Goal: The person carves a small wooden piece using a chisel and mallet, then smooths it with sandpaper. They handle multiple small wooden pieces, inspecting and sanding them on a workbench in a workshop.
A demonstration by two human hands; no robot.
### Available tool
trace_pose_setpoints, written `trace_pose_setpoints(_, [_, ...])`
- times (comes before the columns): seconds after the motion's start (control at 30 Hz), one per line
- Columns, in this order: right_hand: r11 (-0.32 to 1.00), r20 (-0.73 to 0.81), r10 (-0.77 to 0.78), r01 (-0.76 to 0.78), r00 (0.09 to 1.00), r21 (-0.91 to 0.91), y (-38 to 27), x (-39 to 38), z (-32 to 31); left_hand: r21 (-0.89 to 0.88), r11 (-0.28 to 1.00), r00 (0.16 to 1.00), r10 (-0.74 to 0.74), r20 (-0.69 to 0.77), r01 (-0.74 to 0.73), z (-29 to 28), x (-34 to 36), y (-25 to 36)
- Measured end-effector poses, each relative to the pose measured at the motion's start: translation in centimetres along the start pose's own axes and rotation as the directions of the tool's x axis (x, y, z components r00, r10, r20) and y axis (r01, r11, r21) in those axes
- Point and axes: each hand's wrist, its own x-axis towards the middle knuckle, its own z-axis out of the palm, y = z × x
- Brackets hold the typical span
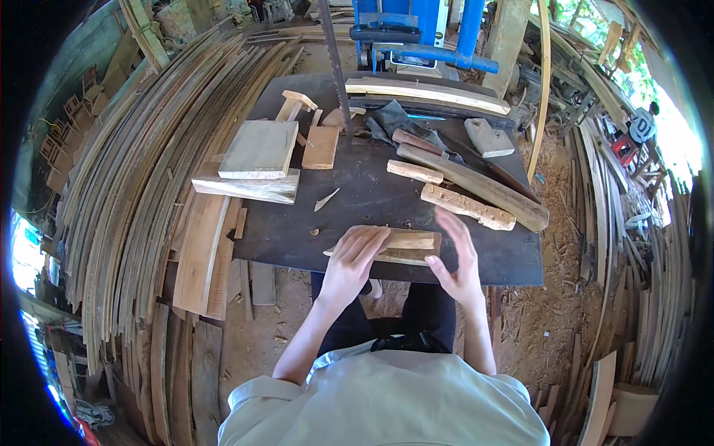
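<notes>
My left hand (352, 262) lies over the left end of a short wood strip (411, 240) at the near edge of the dark table, its fingers together and bent over the wood. Beneath the strip is a flat wood piece (407, 259), mostly covered. What my left thumb does is hidden. At the other end of these pieces my right hand (462, 262) is open, thumb and fingers spread apart, with nothing in it. A rough-edged wood block (468, 207) and a smaller one (414, 172) rest just beyond my right hand.
A toothed upright saw blade (335, 70) passes down to the dark tabletop (275, 236) at the back. Square boards (259, 149) sit on the left; a long wood beam (476, 186) and dark cloth (394, 121) on the right. Long planks (149, 178) are stacked beside the table.
</notes>
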Motion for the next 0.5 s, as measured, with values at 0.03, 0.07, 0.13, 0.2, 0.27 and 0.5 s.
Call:
trace_pose_setpoints(0.03, [0.998,0.031,-0.042,0.043,0.999,-0.046,0.2,0.1,0.2,0.012,1.0,0.999,0.011,0.034,-0.011,0.0,0.1,-0.1])
trace_pose_setpoints(0.07, [0.999,0.053,-0.047,0.048,0.997,-0.025,0.2,0.1,0.7,0.014,1.0,0.999,0.015,0.046,-0.015,0.0,0.0,-0.2])
trace_pose_setpoints(0.13, [0.997,0.072,-0.033,0.037,0.997,-0.061,0.3,-0.1,1.8,0.015,1.0,0.997,0.025,0.072,-0.026,0.0,-0.3,-0.6])
trace_pose_setpoints(0.2, [0.996,0.035,-0.038,0.041,0.999,-0.079,0.9,-0.2,2.6,0.015,0.999,0.995,0.029,0.097,-0.031,-0.5,-0.3,-0.7])
trace_pose_setpoints(0.27, [0.994,0.008,-0.081,0.081,0.997,-0.067,1.7,-0.2,3.0,0.004,1.0,0.992,0.012,0.124,-0.013,-0.8,-0.4,-0.5])
trace_pose_setpoints(0.5, [0.997,-0.042,0.017,-0.013,0.999,0.08,2.2,-0.4,3.1,0.022,1.0,0.991,-0.019,0.132,0.016,0.4,0.7,1.1])
